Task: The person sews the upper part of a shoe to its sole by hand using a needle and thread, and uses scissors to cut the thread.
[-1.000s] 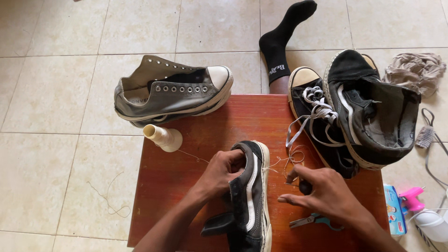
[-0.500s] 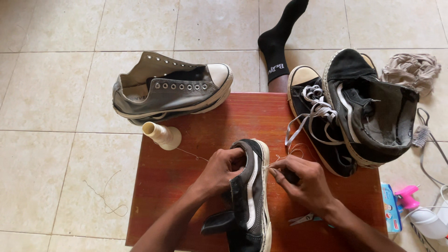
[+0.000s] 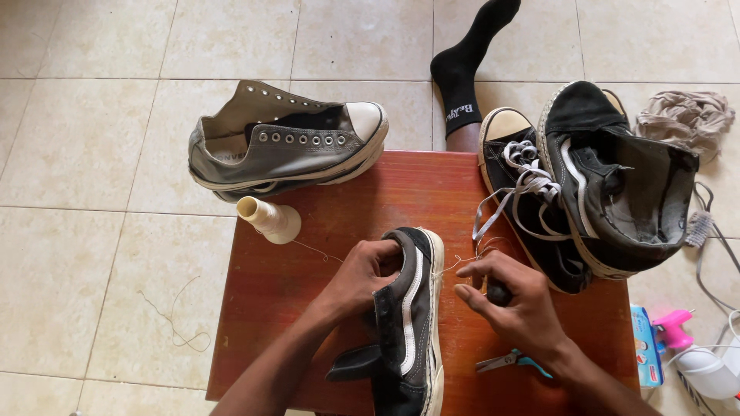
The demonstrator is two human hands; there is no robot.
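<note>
My left hand [image 3: 361,276] grips the toe end of a black sneaker with a white stripe [image 3: 410,316], which lies on its side on a small red-brown table [image 3: 324,200]. My right hand [image 3: 509,300] is just right of the shoe's white sole, closed around a dark tool handle [image 3: 497,291] and pinching a thin pale thread [image 3: 455,262] that runs from the sole. More thread leads left to a cream spool [image 3: 267,218] standing on the table's left edge.
A grey low sneaker [image 3: 285,142] lies at the table's far left corner. Two black sneakers [image 3: 586,185] with loose white laces rest at the right. Small pliers [image 3: 505,360] lie near my right wrist. A black-socked foot [image 3: 466,69], a cloth [image 3: 682,115] and a pink glue gun [image 3: 672,327] are on the tiled floor.
My right hand first went in against the shoe's sole, then drew back slightly to the right with the thread. My left hand kept its hold on the shoe.
</note>
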